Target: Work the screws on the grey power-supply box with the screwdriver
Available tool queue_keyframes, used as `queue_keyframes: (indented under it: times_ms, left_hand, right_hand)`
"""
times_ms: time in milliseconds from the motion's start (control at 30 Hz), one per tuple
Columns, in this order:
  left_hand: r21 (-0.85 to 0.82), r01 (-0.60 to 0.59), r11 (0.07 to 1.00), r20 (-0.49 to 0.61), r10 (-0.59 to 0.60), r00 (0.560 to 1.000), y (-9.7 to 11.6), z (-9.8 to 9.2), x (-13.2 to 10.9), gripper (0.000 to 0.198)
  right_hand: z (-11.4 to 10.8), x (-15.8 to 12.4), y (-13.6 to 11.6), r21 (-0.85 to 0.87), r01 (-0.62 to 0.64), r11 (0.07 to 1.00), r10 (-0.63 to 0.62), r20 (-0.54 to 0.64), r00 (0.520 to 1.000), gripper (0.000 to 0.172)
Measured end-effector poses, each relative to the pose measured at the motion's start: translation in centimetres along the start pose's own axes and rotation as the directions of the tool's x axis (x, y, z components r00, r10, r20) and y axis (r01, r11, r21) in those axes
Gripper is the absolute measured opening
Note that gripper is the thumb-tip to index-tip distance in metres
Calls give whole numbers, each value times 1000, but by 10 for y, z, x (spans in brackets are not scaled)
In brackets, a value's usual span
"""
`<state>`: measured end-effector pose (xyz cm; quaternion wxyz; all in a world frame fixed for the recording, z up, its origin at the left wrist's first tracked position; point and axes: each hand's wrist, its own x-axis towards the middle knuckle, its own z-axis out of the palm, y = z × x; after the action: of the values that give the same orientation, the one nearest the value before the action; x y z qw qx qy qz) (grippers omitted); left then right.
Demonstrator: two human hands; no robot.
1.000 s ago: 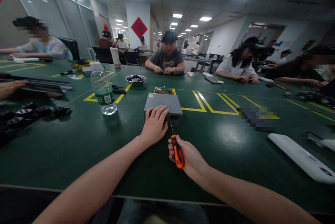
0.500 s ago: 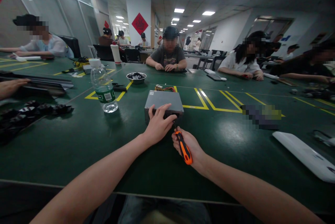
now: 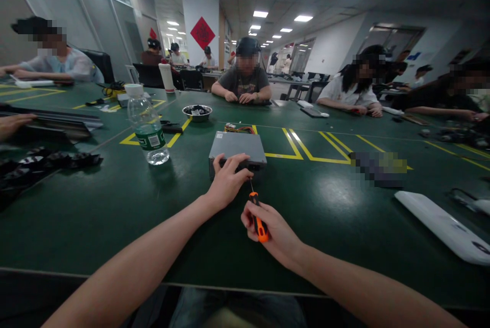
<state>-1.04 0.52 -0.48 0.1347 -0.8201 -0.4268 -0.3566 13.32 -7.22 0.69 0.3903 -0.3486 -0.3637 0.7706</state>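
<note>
A grey metal box (image 3: 237, 145) with coloured wires (image 3: 239, 128) at its far side lies flat on the green table (image 3: 115, 205). My left hand (image 3: 227, 181) rests on the box's near edge with its fingers spread over the top. My right hand (image 3: 268, 228) is closed round the orange and black handle of a screwdriver (image 3: 257, 218). The thin shaft points up toward the box's near face, just to the right of my left hand.
A clear water bottle (image 3: 147, 126) stands left of the box, with a metal bowl (image 3: 197, 111) behind it. Black parts (image 3: 46, 162) lie at the left and a white flat panel (image 3: 444, 226) at the right. Several other people sit around the table.
My right hand pulled the screwdriver back a little toward me and stood it more upright. My left hand stayed on the box's near edge.
</note>
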Motion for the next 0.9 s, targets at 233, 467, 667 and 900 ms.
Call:
queue_keyframes:
  times_ms: [233,467,667,900]
  left_hand:
    - [68,82,994,15,-83,996,-1,-2,1,59]
    - [107,86,991,54,-92,994,-1,-3,1,47]
    - [95,86,992,60,-92,994,-1,-3,1,47]
    - [81,93,992,50,-97,994,-1,-5,1,45]
  right_hand:
    - [-2,5,2,67,-17,998,23,-88,996,28]
    - [-1,6,4,161,-48,986,66,-106,992,23]
    - [0,6,2,296,-127,947,152,-62,986,23]
    - [2,5,3,252,-19,967,56,-137,989,19]
